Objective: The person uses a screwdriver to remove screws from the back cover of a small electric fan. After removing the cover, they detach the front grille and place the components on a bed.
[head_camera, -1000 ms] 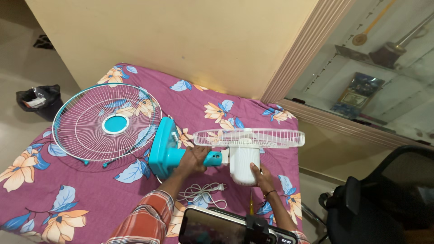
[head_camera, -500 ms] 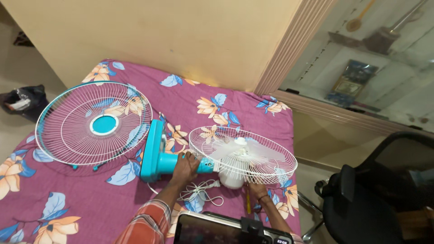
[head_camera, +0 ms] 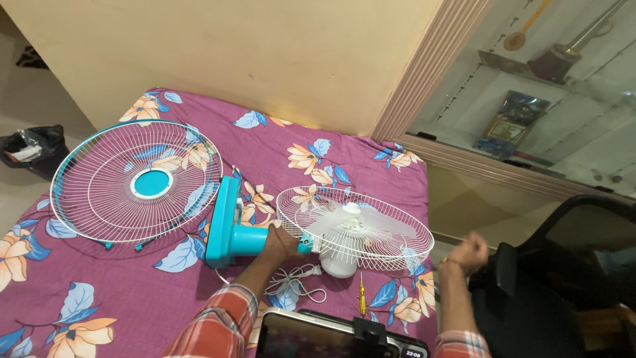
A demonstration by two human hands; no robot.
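left hand [head_camera: 281, 243] wrapped round the teal fan stem [head_camera: 250, 240]. right hand [head_camera: 468, 252] loosely curled, empty, right of the rear grille [head_camera: 354, 227]. front grille [head_camera: 136, 181] lies far left.

Open bedspread lies in front of the detached front grille [head_camera: 136, 182], at the bed's near left. Near the fan stand [head_camera: 235, 229], the coiled power cord [head_camera: 291, 282] and screwdriver [head_camera: 362, 296] obstruct passage. The rear guard [head_camera: 354, 229] overhangs the right edge, beside the black chair [head_camera: 556, 292].
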